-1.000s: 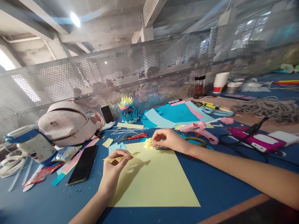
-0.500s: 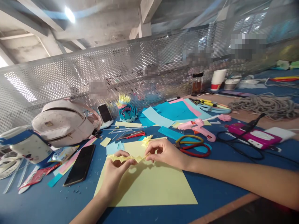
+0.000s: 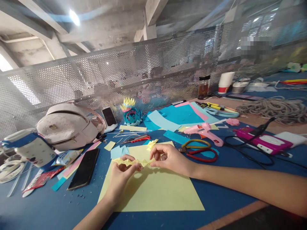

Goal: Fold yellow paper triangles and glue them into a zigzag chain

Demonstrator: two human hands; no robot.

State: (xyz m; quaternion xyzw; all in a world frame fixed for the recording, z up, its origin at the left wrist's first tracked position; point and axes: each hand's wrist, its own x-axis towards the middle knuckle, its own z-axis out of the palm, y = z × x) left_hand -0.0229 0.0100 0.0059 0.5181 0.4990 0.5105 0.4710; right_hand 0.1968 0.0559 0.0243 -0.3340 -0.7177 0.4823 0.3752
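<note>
A perforated metal screen (image 3: 134, 67) spans the far side, and in front of it lies a blue tabletop (image 3: 57, 214). A plain yellow sheet (image 3: 165, 195) lies flat on the near middle of the table. A pale pink backpack (image 3: 62, 124) rests at the far left, and overlapping blue paper (image 3: 184, 114) covers the far middle, with pink edging beyond it. A heap of grey cord (image 3: 271, 110) lies to the far right. Over the yellow sheet, the right hand (image 3: 168, 158) and the left hand (image 3: 121, 175) work close together. A magenta power strip (image 3: 266, 140) sits at the right; nearer the middle are scissors (image 3: 201, 147) with one yellow and one red handle, then a pink glue gun (image 3: 203, 131) just beyond them. A black phone (image 3: 83, 169) lies to the left of the sheet, and a blue paper ornament with yellow tips (image 3: 131, 114) stands far off, near the screen.

Between the hands is a folded yellow strip (image 3: 140, 163) — zigzag along its length — held above the sheet. The left thumb and fingers clamp its left part; the right thumb and fingertips pinch its right end. A smaller folded yellow piece (image 3: 151, 145) lies just beyond the right hand, at the sheet's far edge.
</note>
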